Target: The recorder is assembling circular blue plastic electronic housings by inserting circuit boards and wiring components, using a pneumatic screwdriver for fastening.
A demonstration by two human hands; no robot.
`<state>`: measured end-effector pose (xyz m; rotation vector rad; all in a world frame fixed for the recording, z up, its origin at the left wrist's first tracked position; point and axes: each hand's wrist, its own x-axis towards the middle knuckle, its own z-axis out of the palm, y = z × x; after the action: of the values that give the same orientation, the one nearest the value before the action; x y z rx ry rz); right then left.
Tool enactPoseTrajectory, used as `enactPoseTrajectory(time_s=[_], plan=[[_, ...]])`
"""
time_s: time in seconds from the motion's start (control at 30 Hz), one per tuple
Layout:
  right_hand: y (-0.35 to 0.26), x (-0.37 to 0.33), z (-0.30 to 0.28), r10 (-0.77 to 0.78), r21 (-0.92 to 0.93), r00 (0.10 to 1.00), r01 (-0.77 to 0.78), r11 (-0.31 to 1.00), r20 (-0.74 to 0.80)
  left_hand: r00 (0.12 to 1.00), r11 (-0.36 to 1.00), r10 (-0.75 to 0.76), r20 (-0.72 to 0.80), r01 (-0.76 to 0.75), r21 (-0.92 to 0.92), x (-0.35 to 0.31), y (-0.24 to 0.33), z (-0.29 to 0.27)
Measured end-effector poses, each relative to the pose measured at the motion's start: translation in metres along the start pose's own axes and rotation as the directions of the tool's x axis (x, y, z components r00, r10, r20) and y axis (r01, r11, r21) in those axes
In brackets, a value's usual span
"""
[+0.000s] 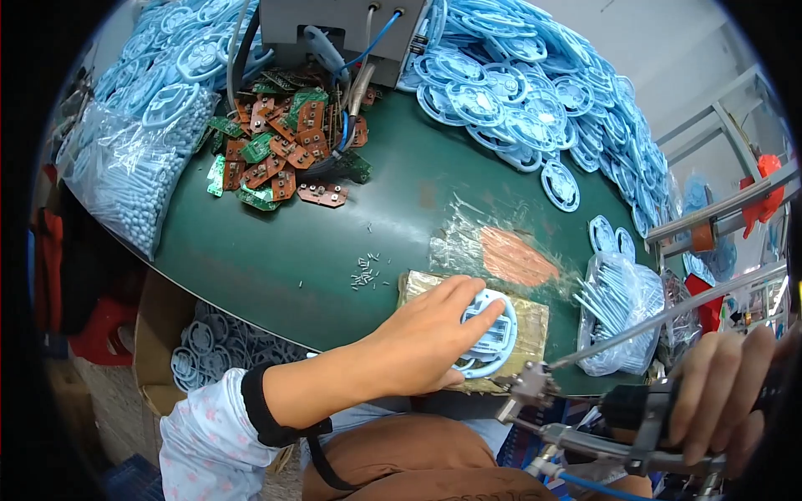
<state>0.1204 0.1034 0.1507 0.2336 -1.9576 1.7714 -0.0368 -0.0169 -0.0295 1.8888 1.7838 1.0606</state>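
Observation:
My left hand (430, 334) is closed on a light-blue round plastic housing (504, 338), its thumb and fingers at the rim. Inside the ring, ribs and openings show. The housing rests on a block wrapped in yellowish tape (532, 321) near the table's front edge. At the lower right, my right hand (723, 397) wraps round the black body of a powered screwdriver (631, 409), which is fixed to a jointed metal arm (589, 440). The tool's metal head (532, 386) lies just right of the block. Small loose screws (364, 272) are scattered on the green table (393, 225).
Brown and green circuit boards (284, 150) lie heaped below a grey machine (334, 33). Blue housings (535, 108) are piled at the back right. Plastic bags hold blue rods (622, 309) at right and blue pieces (125, 184) at left. A carton (159, 334) of round parts stands below.

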Motion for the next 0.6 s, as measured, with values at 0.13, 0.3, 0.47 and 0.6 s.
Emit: enactPoseTrajectory(time_s=[0.13, 0.3, 0.47, 0.6], plan=[[0.011, -0.004, -0.009, 0.068, -0.032, 0.994, -0.065, 0.997, 0.091, 1.0, 1.0, 0.0, 0.023, 0.001, -0.016, 0.002, 0.001, -0.002], [0.027, 0.012, -0.009, -0.11, -0.06, 0.961, 0.129, 0.99, 0.255, 1.0, 1.0, 0.003, 0.012, -0.003, -0.008, 0.003, 0.001, -0.001], [0.032, 0.005, 0.012, -0.121, -0.108, 0.992, 0.123, 0.987, 0.024, 1.0, 1.0, 0.005, 0.001, -0.005, 0.007, 0.003, 0.002, 0.0], [0.004, -0.009, -0.039, 0.02, 0.026, 0.964, -0.028, 0.999, 0.265, 1.0, 1.0, 0.01, -0.003, -0.01, 0.003, 0.002, 0.001, 0.0]])
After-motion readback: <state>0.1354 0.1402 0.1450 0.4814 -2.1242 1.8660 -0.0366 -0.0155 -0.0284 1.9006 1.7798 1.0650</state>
